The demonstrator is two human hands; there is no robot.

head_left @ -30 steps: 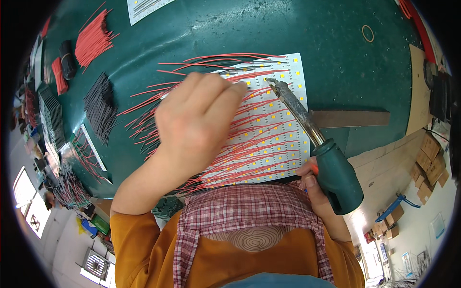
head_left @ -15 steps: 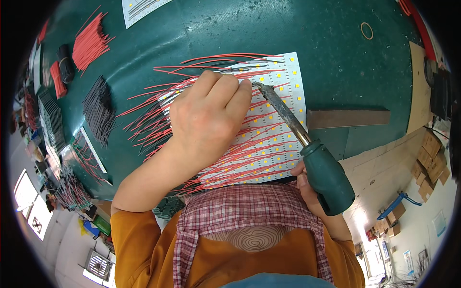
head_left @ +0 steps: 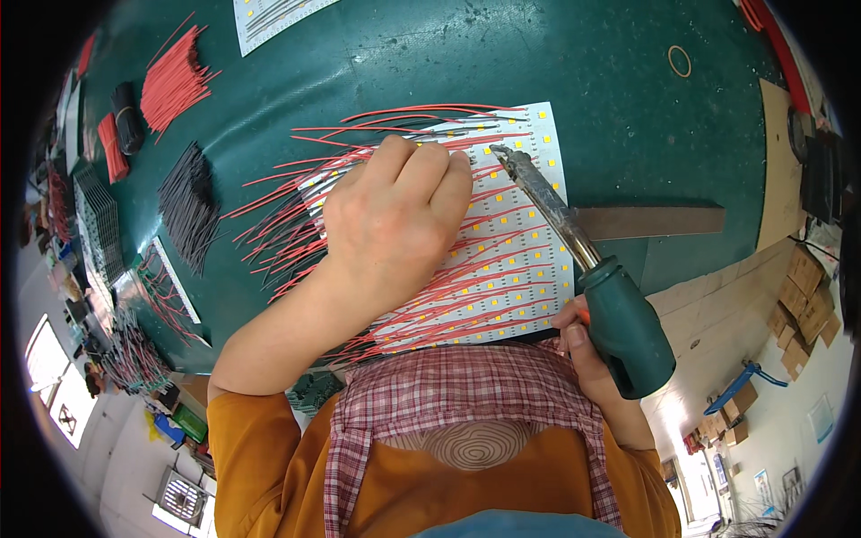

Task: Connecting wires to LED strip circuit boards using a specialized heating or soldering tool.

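A thin white board (head_left: pixel 538 125), dotted with yellow squares and fringed with slender red wires (head_left: pixel 439 291), lies on the smooth green desk (head_left: pixel 619 81), near the middle. The left hand (head_left: pixel 395 206) curls over it, grip hidden; the right hand (head_left: pixel 587 350) grasps a soldering iron (head_left: pixel 630 327), crusty-tipped.

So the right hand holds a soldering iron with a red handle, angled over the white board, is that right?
Not quite: the handle is dark green, as the head view shows. The right hand holds the soldering iron over the white board.
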